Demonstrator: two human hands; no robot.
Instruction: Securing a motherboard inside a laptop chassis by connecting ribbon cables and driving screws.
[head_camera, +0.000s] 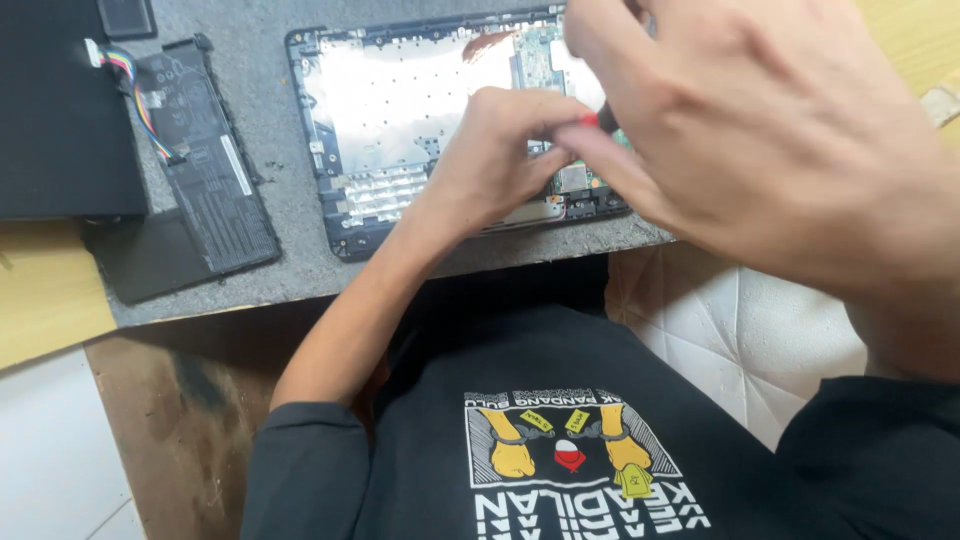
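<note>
Closest to us, the right hand (760, 140) fills the upper right of the view, fingers curled around a slim tool with a red band (591, 120); most of the tool is hidden, so I can't say what kind of tip it has. Just beyond, the left hand (495, 165) is pinched shut at that same spot, fingertips meeting the tool's end right above the opened laptop base (400, 110).

That base lies on the grey mat (290, 200) covering the surface, its cover already off, a silvery shield plate bare across the left and a strip of green circuit board (575, 180) peeking out beneath the fingers. So the opening-up looks done, and the hands are busy on the board at the right edge.

Further left, a flat black battery pack (205, 160) lies apart from the laptop on the mat, its coloured wire bundle (135, 85) loose, so the battery is out. Beyond it, a black panel (60, 110) rests at the far left. By my reading, the board itself is still seated, with more left to take out.
</note>
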